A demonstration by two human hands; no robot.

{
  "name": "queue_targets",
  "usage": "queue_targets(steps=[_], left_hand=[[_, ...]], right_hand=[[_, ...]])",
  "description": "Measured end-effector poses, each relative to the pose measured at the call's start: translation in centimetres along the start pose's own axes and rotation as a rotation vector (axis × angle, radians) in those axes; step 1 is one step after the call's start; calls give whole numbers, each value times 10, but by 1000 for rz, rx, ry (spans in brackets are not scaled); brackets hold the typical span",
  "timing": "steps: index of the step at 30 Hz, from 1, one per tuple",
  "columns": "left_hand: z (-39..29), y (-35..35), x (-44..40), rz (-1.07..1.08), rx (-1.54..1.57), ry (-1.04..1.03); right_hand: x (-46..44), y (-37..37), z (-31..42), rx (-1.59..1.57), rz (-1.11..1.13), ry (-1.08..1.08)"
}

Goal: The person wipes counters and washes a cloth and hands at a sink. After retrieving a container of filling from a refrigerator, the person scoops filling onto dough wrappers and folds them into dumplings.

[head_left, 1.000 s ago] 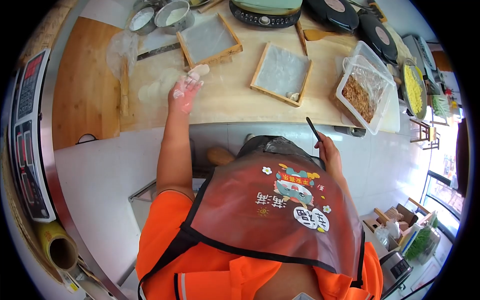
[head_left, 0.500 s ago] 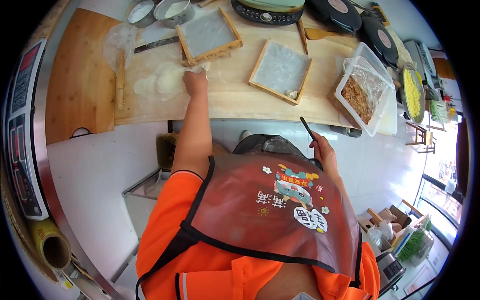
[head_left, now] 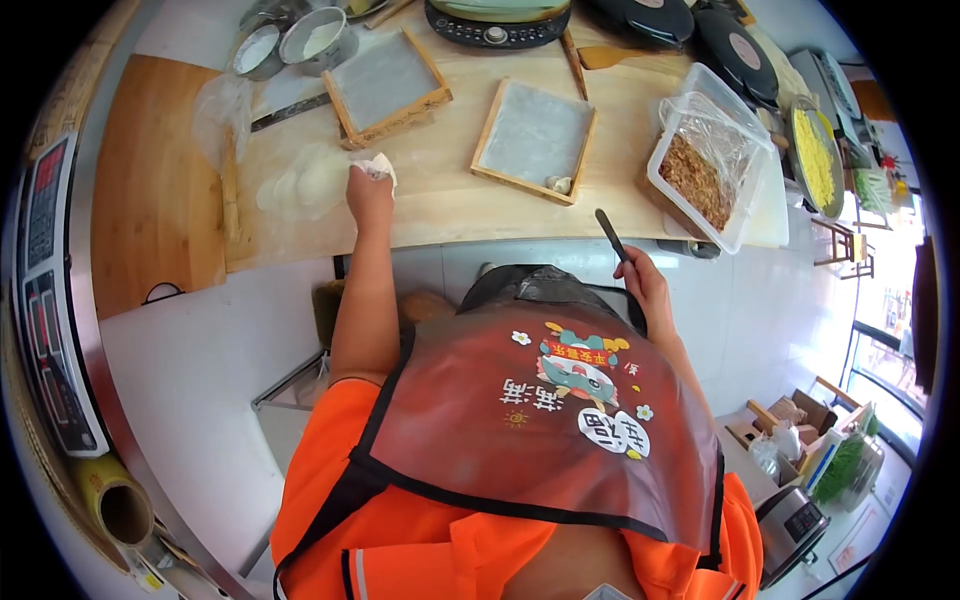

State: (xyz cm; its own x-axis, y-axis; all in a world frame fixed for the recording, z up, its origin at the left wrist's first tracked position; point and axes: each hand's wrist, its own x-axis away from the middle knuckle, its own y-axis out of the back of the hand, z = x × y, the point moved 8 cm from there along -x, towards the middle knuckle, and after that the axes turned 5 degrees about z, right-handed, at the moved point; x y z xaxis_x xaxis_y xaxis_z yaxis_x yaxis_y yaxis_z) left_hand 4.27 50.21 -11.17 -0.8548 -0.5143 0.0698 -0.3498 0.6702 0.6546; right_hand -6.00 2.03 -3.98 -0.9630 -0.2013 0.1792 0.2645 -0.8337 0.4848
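Observation:
A thin round dough wrapper (head_left: 382, 166) is pinched in my left hand (head_left: 369, 198), just above the near side of the table. Left of that hand lies a spread of overlapping pale wrappers (head_left: 308, 184), with a wooden rolling pin (head_left: 230, 190) beside it. My right hand (head_left: 646, 284) is closed around the handle of a slim dark spreader (head_left: 606, 228), held in front of the table edge. Brown minced filling (head_left: 692, 178) fills part of a clear plastic box (head_left: 690, 228) at the right. One small dumpling (head_left: 558, 184) sits in the near corner of a wooden-framed tray (head_left: 515, 187).
A second framed tray (head_left: 412, 114) stands behind my left hand. Bowls of white powder (head_left: 318, 40), a round electric griddle (head_left: 497, 34) and a wooden spatula (head_left: 605, 56) line the back. A pan of yellow shreds (head_left: 815, 160) is at far right, a digital scale (head_left: 45, 300) at far left.
My left hand has drawn the wrapper slightly nearer to my body. My right hand has risen a little with the spreader. The whole view has shifted, moving the table things leftward.

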Motion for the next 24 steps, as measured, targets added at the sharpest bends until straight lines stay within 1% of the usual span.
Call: queue_targets(steps=[1,4,7,10,13,16,17,19,21,22,23,24], left_hand=[[-28,9,14,20,-38,-61],[-109,12,37,34,-338,-560],[-177,12,52,172,-445,-745],[-217,3,64,489,-186,-626],[-267,-14,92,785,134,-666],[-311,-29,124,1069,271,-608],[-324,-30,129,1087,301,-629],[-344,-33,136,1116,360,-668],[-362,-40,139,1226,952,-511],[-366,-46,140,1264,1245,-401],[-364,-74,151,1501,1342,-218],[-355,-96,162,1481,1418,-72]], right_hand=[[-5,0,5,-31,-9,-70],[-28,5,42,-69,-35,-60],[-54,11,62,-186,-59,32],[-72,18,78,-291,-71,92],[-85,20,100,-463,-36,107],[-87,30,132,-569,73,129],[-86,34,139,-584,109,117],[-82,41,142,-568,152,28],[-78,64,145,-662,31,65],[-75,73,144,-710,-32,77],[-75,84,144,-715,-139,91],[-79,91,134,-559,-212,102]])
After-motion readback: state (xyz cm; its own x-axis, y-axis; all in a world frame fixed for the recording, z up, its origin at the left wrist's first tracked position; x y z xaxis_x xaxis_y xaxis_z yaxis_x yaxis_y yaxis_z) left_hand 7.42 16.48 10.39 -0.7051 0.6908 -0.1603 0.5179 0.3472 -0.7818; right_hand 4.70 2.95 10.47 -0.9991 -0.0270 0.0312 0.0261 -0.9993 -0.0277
